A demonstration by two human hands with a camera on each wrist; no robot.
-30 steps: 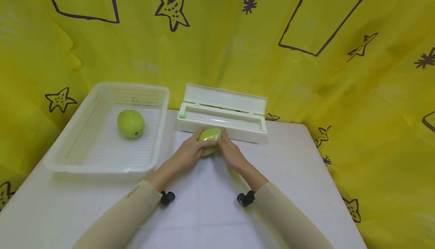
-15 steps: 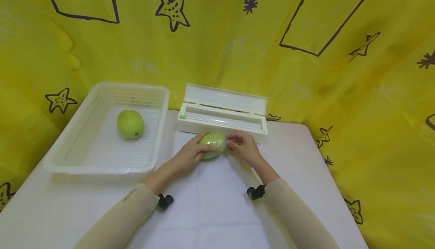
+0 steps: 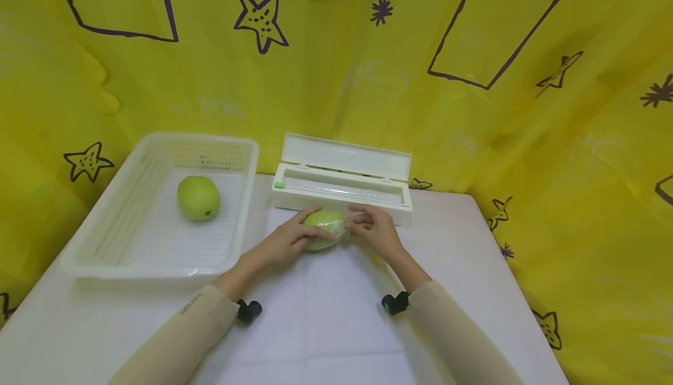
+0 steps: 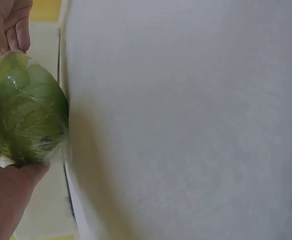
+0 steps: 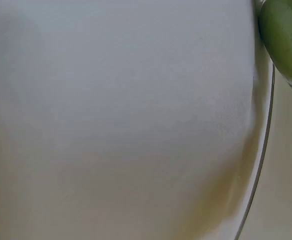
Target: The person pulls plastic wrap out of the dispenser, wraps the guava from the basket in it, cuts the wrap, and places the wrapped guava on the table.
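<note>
A yellow sheet printed with dark stars and outlined quadrilaterals (image 3: 326, 87) forms the far and side background. In front of it stands a table covered in white cloth (image 3: 336, 326).

A rectangular, perforated white plastic basket (image 3: 147, 271) occupies the left side of the table. To its right, at the far side, is a long white box (image 3: 295, 200) with its hinged lid (image 3: 344, 157) raised; a roll of clear film (image 3: 342, 189) lies lengthwise inside.

Two beige sleeves (image 3: 179, 338) enter from the near side. The left hand (image 3: 284, 241) grasps an oval green fruit wrapped in clear plastic film (image 3: 322, 220), thumb on the near side and fingers on the far side. The wrapped fruit is located just on the near side of the box, between both hands; whether it rests on the cloth cannot be determined. The right hand (image 3: 380, 233) has its fingers bent and pinches the loose film (image 3: 344, 226) at the fruit's right end.

A second rounded green fruit (image 3: 198, 198) sits in the basket, its dark end spot facing near and right. A small black device (image 3: 249, 311) is fitted at each wrist. The smallest item, a green tab (image 3: 279, 185), is at the left end of the box.
</note>
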